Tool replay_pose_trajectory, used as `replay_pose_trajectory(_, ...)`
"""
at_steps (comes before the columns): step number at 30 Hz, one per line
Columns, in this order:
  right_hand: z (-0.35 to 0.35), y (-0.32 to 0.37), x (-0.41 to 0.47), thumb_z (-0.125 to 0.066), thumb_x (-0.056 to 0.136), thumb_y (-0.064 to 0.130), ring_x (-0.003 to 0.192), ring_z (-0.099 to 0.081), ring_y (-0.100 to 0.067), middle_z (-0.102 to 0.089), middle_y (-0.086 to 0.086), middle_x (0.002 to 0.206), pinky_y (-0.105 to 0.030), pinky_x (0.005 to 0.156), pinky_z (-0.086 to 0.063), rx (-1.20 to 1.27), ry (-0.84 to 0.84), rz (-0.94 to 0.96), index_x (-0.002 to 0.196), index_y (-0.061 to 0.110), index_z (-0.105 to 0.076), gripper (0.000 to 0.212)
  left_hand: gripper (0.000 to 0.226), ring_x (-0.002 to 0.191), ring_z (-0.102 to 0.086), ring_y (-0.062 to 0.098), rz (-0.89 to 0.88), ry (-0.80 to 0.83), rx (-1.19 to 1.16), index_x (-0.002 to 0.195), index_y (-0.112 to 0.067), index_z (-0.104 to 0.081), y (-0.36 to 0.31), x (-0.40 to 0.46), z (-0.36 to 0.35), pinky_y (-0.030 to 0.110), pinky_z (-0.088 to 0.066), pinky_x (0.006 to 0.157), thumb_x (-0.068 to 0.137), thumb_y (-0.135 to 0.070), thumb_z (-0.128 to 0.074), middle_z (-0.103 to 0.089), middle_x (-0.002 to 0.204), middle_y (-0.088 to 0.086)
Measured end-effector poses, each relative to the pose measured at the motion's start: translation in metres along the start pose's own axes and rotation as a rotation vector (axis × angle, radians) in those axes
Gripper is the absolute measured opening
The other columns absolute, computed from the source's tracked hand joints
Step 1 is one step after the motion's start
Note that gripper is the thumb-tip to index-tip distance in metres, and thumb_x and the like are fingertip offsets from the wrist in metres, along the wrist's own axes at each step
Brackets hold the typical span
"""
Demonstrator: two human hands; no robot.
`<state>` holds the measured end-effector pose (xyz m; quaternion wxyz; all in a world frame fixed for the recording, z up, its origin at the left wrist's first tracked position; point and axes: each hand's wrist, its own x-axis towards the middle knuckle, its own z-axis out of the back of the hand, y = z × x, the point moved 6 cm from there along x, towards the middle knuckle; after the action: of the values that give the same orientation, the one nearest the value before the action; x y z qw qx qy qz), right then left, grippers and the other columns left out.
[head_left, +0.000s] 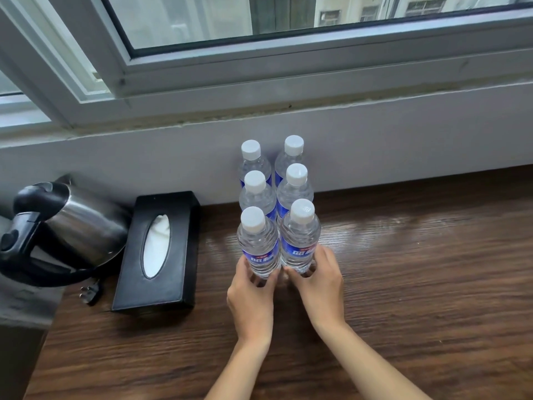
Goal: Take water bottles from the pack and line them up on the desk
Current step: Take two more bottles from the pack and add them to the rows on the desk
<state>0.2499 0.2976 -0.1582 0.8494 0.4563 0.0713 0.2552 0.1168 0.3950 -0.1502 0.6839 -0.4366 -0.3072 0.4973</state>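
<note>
Your left hand (250,287) grips the front-left bottle (257,243), your right hand (318,277) the front-right bottle (300,236), both upright on the surface (403,284). Shove unevenly and the touching rows behind likely topple.

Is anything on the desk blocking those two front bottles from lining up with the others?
Nothing visible. The left hand holds the front left bottle, the right hand the front right bottle, directly against the rows behind.

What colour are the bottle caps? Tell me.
White, on all six bottles; the nearest cap shows it best in the head view.
</note>
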Motion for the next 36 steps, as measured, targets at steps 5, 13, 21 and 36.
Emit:
replay_pose_trajectory(5, 0.0, 0.0, -0.002, -0.083, 0.067, 0.027, 0.104, -0.056, -0.011, -0.056, 0.011, 0.107, -0.029, 0.086, -0.05, -0.005, 0.0, -0.011, 0.112, 0.023, -0.057, 0.053, 0.05, 0.094, -0.066, -0.012, -0.002, -0.005, 0.013, 0.112, -0.038, -0.063, 0.002, 0.0, 0.0, 0.008, -0.051, 0.083, 0.073, -0.019, -0.088, -0.07, 0.098, -0.026)
replay_pose_trajectory(13, 0.0, -0.005, -0.001, -0.086, 0.06, 0.036, 0.106, -0.057, -0.012, -0.055, 0.013, 0.109, -0.034, 0.088, -0.051, 0.037, 0.04, -0.171, 0.117, 0.028, -0.051, 0.067, 0.064, 0.101, -0.064, 0.0, 0.048, 0.04, 0.038, 0.126, -0.032, -0.058, 0.009, 0.002, -0.001, 0.021, -0.056, 0.086, 0.07, -0.028, -0.089, -0.066, 0.114, -0.015)
replay_pose_trajectory(21, 0.015, -0.017, -0.034, -0.08, 0.072, 0.034, 0.103, -0.059, -0.018, -0.06, 0.001, 0.107, -0.028, 0.088, -0.045, -0.008, 0.19, -0.37, 0.115, 0.016, -0.057, 0.053, 0.083, 0.118, -0.062, 0.019, 0.209, 0.144, 0.173, 0.145, -0.012, -0.045, 0.021, -0.017, 0.016, 0.038, -0.05, 0.104, 0.074, -0.028, -0.084, -0.064, 0.13, 0.004)
replay_pose_trajectory(36, 0.178, -0.036, -0.174, -0.071, 0.083, 0.028, 0.093, -0.058, -0.01, -0.064, 0.004, 0.102, -0.021, 0.078, -0.041, 0.017, 0.37, -0.651, 0.108, 0.019, -0.063, 0.028, 0.056, 0.091, -0.068, 0.009, 0.294, 0.444, 0.292, 0.13, -0.021, -0.056, -0.044, -0.181, 0.041, 0.033, -0.054, 0.09, 0.08, -0.031, -0.078, -0.065, 0.11, -0.009)
